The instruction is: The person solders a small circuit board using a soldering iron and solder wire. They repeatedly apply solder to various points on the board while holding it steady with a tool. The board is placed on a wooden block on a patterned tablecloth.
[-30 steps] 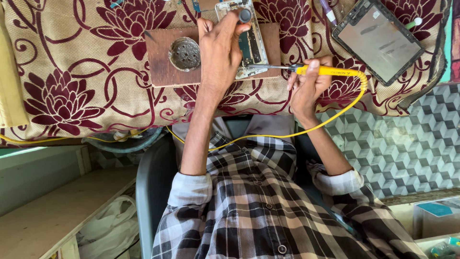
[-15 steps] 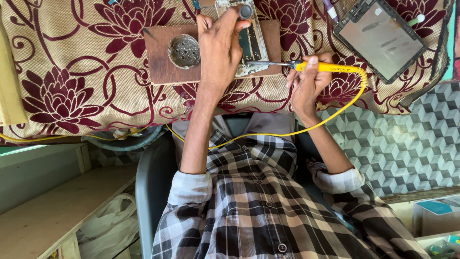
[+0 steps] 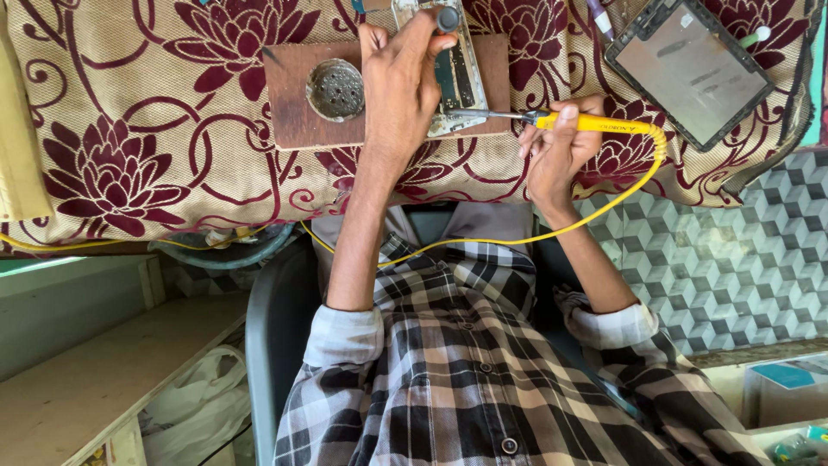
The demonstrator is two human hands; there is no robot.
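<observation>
A floral maroon-and-cream cloth (image 3: 129,129) covers the bench. On it sits a brown wooden board (image 3: 293,103) carrying a round perforated metal dish (image 3: 335,89). Just right of the dish, your left hand (image 3: 398,82) presses down on an opened phone (image 3: 457,78) lying on the board, fingers curled over it. Further right, your right hand (image 3: 556,151) grips a yellow soldering iron (image 3: 595,125), its tip at the phone's edge. At far right lies a dark tablet (image 3: 690,69), well apart.
</observation>
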